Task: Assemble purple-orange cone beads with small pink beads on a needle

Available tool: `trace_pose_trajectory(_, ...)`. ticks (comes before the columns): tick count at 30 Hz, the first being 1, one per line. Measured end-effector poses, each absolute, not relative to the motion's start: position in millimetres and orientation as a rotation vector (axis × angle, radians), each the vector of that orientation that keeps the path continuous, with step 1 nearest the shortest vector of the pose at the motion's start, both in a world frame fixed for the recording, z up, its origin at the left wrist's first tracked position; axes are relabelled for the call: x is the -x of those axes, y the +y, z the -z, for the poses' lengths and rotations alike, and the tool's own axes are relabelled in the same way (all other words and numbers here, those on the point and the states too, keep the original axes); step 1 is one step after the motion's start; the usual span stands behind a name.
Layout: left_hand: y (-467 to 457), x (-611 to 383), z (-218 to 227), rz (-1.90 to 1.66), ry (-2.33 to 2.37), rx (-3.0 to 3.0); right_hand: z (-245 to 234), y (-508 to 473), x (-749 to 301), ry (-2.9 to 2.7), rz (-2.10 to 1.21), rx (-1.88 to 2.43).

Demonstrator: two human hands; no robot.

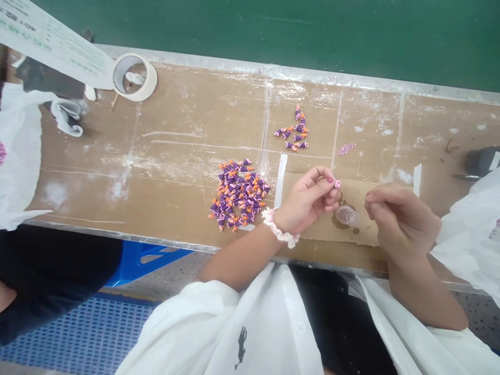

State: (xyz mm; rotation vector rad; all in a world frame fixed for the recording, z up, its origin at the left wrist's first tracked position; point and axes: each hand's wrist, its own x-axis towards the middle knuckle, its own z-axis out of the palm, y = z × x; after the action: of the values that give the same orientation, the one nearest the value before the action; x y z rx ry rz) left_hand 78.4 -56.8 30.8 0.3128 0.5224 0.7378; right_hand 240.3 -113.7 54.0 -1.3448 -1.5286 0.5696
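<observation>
My left hand (310, 200), a white scrunchie on its wrist, pinches a tiny pink piece (337, 183) between thumb and forefinger above the brown worktop (175, 156). My right hand (398, 219) is closed in a pinch just to the right; what its fingertips hold is too small to make out. Between the two hands sits a small clear round dish (347, 215). A large heap of purple-and-orange pieces (238, 194) lies left of my left hand. A smaller group of the same pieces (295, 131) lies farther back, with a little cluster of pink bits (347, 149) to its right.
A roll of white tape (135, 77) and a printed sheet (50, 41) lie at the back left. White plastic bags (17, 151) sit at the left edge and at the right edge (472, 234). A dark object (482, 161) is at far right. A person in dark clothes (50, 276) is at left.
</observation>
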Motion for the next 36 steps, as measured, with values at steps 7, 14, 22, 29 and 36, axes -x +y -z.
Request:
trace_pose_trajectory(7,-63.3,-80.8,-32.1,-0.814,0.560,-0.631,-53.3,-117.5,-241.6,-1.635,-0.450,1.406)
trace_pose_trajectory(14,-61.3,-79.4,-32.9,-0.649,0.445,-0.353,-52.3,-113.8,-242.0,-1.774,-0.419,1.334)
trace_pose_trajectory(22,-55.4,-76.0,-33.5,-0.632,0.371,-0.231,-54.8,-113.1,-242.3,-1.803,-0.435,1.343)
trace_pose_trajectory(29,-55.3,-75.7,-34.0,-0.641,0.415,-0.215,-52.7,-111.1,-242.7,-1.938,-0.425,1.230)
trace_pose_trajectory(36,-62.1,-77.7,-37.6,-0.691,0.444,-0.304,-53.6,-110.8,-237.0,-1.926,-0.435,1.197)
